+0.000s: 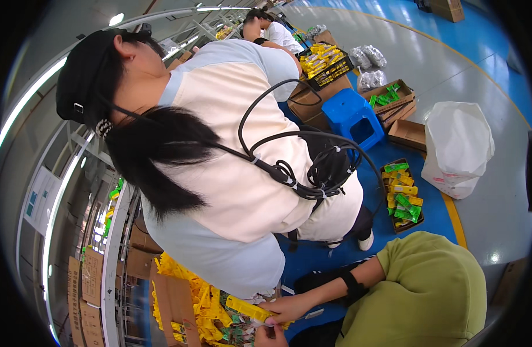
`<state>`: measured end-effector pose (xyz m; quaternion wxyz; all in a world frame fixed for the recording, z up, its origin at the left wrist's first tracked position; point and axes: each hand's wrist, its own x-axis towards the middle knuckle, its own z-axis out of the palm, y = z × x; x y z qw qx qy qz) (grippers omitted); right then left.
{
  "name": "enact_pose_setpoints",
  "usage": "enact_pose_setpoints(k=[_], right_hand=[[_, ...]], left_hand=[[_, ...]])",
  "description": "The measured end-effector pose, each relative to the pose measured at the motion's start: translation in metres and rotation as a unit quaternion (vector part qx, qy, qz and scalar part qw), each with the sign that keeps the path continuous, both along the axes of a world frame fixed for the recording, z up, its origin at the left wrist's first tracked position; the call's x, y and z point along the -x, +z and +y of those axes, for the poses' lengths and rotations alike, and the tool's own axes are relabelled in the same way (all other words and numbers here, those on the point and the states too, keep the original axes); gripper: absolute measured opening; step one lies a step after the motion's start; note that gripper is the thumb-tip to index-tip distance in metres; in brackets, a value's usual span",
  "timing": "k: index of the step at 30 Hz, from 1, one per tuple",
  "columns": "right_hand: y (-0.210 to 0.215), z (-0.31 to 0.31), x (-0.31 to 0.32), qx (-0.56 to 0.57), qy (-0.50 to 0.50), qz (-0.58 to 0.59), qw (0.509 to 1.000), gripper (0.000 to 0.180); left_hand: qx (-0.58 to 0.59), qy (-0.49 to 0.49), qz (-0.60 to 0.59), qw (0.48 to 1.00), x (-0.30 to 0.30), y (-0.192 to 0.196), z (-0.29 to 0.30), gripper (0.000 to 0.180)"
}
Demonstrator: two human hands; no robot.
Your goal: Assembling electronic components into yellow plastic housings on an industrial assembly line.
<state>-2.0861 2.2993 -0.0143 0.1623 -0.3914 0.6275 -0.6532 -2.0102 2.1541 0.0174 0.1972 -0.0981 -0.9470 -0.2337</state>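
My right hand (289,307), at the end of an arm with a green sleeve and a black wristband, is closed on one end of a long yellow packet (248,308). Just below it, at the bottom edge, my left hand (270,335) is partly cut off. Its thumb and fingers are pressed together near the packet's end; what they pinch is hidden. Both hands are beside an open cardboard box (174,306) heaped with yellow packaging (208,303). Small clear and green packets lie under the yellow one.
A co-worker in a cream and light-blue shirt (237,168) leans close over the box, a coiled black cable (312,179) on their back. Beyond are a blue stool (352,118), a box of green and yellow packets (403,196), a white bag (458,147) and a black crate (329,75).
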Motion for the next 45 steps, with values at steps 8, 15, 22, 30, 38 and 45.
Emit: enact_pose_setpoints(k=[8,15,22,30,38,45], right_hand=[[-0.004,-0.006,0.002,-0.034,-0.013,-0.031,0.999,0.043],[0.012,0.007,0.000,-0.155,-0.032,-0.010,0.987,0.071],[0.007,0.008,-0.001,0.010,-0.139,-0.013,0.990,0.028],[0.018,0.005,0.006,0.039,-0.120,-0.022,0.992,0.034],[0.064,-0.018,0.019,0.175,0.051,-0.153,0.971,0.047],[0.068,-0.044,0.011,0.175,0.077,-0.191,0.963,0.046]], left_hand=[[-0.007,0.015,0.012,1.000,0.003,-0.004,-0.001,0.021],[-0.033,-0.014,-0.031,0.999,0.021,-0.029,-0.014,0.022],[-0.082,-0.044,-0.040,0.995,0.027,-0.025,-0.005,0.023],[-0.076,-0.028,0.033,0.996,0.027,-0.016,-0.004,0.014],[-0.115,0.022,0.169,0.979,0.030,0.048,-0.013,0.020],[-0.043,0.047,0.191,0.980,0.015,0.057,-0.031,0.018]])
